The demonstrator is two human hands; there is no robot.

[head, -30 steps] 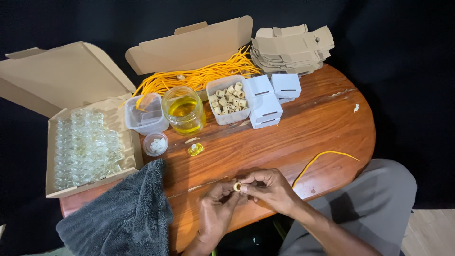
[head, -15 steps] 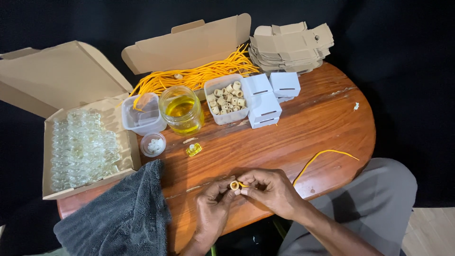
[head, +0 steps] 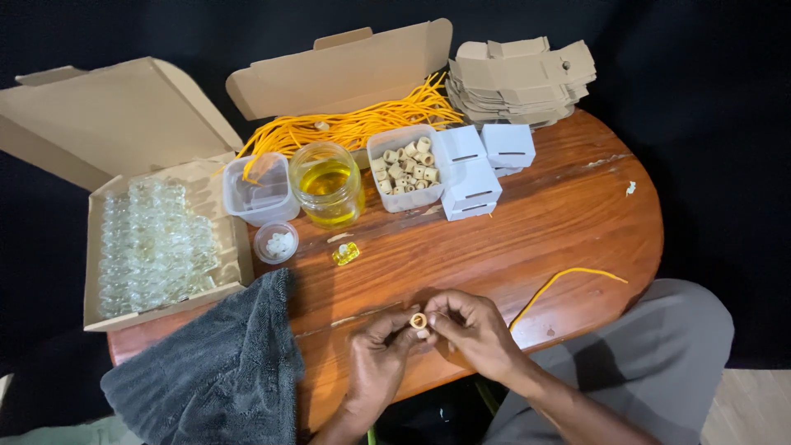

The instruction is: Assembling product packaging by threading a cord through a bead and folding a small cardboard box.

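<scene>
Pinching a small cork ring (head: 418,320) between both sets of fingertips, I hold it just above the wooden table (head: 535,231).
My left hand (head: 375,363) and right hand (head: 470,330) press fingers together around it; a yellow cord (head: 560,284) trails off right of my right fingers, and a grey towel (head: 214,371) lies left of my left fingers.

The wooden surface (head: 535,222) carries a jar of yellow oil (head: 328,183), plastic tubs (head: 405,167), small white boxes (head: 471,173), open cardboard boxes (head: 156,239), a yellow cord (head: 560,284) and a grey towel (head: 214,371).
</scene>
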